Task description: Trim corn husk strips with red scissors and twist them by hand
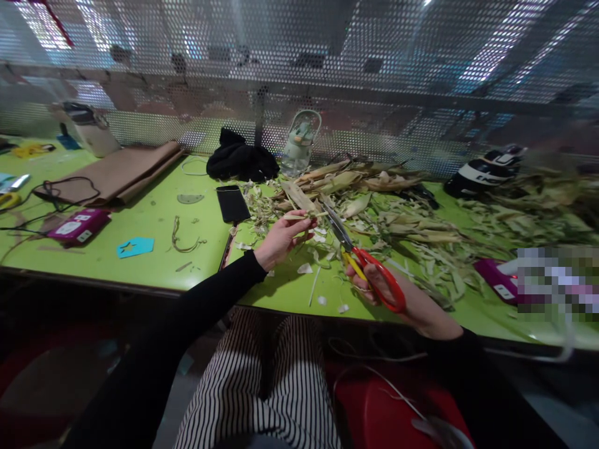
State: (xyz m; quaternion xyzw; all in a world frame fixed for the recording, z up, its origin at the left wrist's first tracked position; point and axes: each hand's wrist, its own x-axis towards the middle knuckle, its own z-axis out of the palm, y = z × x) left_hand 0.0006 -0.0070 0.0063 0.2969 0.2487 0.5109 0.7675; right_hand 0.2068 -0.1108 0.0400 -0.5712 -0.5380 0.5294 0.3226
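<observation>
My left hand (281,240) pinches a thin pale strip of dried corn husk (321,214) above the table's front part. In my right hand (381,284) is a pair of scissors (340,232) with red and yellow handles. Their blades point up and left, close to the strip; whether they touch it I cannot tell. Behind both hands lies a heap of dried corn husks (337,181), whole leaves at the back. Cut husk scraps (421,234) spread to the right, and small pale bits lie beneath my hands.
On the green table (154,218), left of my hands, lie a black phone (233,204), a blue paper tag (135,247) and a purple box (80,226). Behind stand a clear bottle (299,146) and black cloth (241,159). A black bottle (482,174) lies right. Perforated metal closes the back.
</observation>
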